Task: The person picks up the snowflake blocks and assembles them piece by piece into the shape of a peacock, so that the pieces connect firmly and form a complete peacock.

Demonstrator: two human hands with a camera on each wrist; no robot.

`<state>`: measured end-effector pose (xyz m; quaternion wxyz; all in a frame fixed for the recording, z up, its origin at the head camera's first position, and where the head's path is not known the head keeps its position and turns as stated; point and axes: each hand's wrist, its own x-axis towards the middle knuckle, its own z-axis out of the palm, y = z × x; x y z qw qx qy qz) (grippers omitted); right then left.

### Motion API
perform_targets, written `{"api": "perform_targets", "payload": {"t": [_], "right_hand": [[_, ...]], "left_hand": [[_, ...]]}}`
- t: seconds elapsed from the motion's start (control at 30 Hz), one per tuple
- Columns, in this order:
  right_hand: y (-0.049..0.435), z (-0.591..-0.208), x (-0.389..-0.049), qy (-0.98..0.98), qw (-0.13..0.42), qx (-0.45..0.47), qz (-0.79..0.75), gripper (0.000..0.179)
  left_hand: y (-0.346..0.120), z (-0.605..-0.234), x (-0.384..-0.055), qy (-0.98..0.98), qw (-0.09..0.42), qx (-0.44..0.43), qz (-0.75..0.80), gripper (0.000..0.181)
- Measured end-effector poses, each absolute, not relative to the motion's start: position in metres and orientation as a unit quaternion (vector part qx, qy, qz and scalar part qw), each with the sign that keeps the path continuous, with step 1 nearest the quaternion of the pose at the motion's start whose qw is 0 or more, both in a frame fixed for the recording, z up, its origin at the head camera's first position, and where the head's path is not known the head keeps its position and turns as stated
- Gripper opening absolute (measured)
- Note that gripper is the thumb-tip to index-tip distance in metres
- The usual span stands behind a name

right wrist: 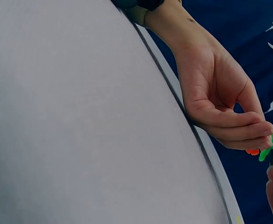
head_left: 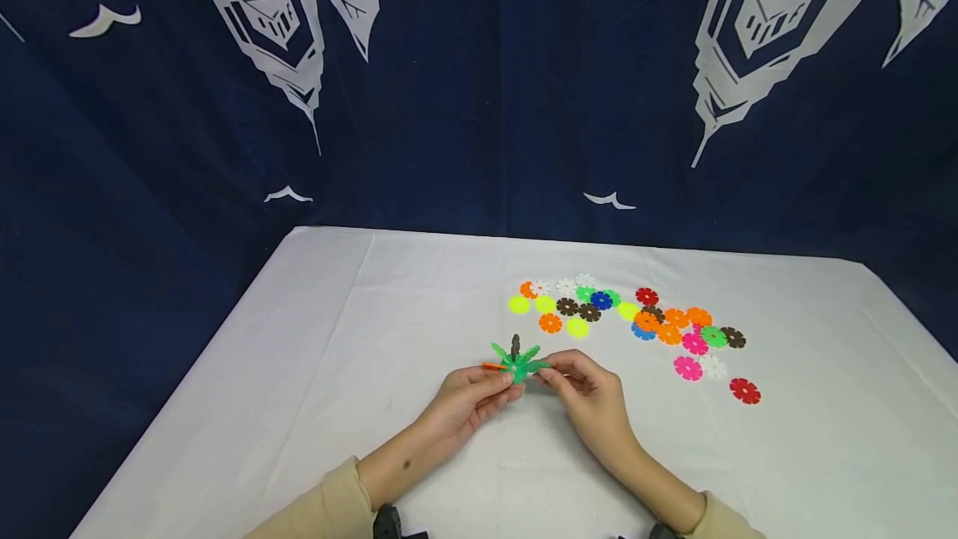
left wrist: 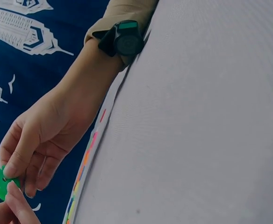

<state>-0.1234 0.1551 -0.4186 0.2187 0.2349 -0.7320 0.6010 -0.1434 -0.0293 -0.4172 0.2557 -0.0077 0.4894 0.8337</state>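
Both hands meet over the table at a small cluster of slotted plastic discs (head_left: 516, 366), mostly green with a dark brown disc standing on top and an orange one at its left side. My left hand (head_left: 473, 400) holds the cluster between thumb and fingers from the left. From the other side, my right hand (head_left: 591, 396) pinches a green disc (left wrist: 0, 183) at the cluster's right edge. In the right wrist view, the left fingers cover part of the cluster, and an orange disc (right wrist: 252, 151) peeks out below them.
Beyond the hands, loose slotted discs lie scattered, among them a blue disc (head_left: 601, 300), a pink disc (head_left: 688, 368) and a red disc (head_left: 744, 391). They rest on a white tablecloth (head_left: 359, 339). A dark blue printed curtain (head_left: 449, 148) hangs behind the table.
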Motion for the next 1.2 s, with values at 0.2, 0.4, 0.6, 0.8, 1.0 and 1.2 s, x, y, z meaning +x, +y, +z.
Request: {"api": "perform_targets", "payload": {"t": [0.2,0.4,0.6,0.8,1.0,1.2], "right_hand": [[0.153,-0.427,-0.125,-0.758,0.252,0.234,0.553,0.022],[0.151,-0.428,-0.123,-0.757,0.236,0.248,0.557,0.021],[0.150,-0.427,-0.119,-0.802,0.260,0.263,0.469,0.027],[0.150,-0.428,-0.117,-0.828,0.281,0.281,0.396,0.022],[0.146,-0.431,-0.118,-0.820,0.317,0.284,0.382,0.025],[0.143,-0.432,-0.120,-0.824,0.320,0.259,0.389,0.025]], "left_hand": [[-0.029,-0.417,-0.142,0.486,0.254,-0.008,0.836,0.005],[-0.027,-0.418,-0.142,0.480,0.246,-0.017,0.842,0.009],[-0.027,-0.418,-0.142,0.491,0.251,-0.010,0.834,0.007],[-0.030,-0.418,-0.142,0.529,0.246,-0.002,0.812,0.014],[-0.024,-0.418,-0.139,0.545,0.211,-0.002,0.811,0.018],[-0.020,-0.419,-0.140,0.541,0.210,-0.003,0.814,0.014]]}}
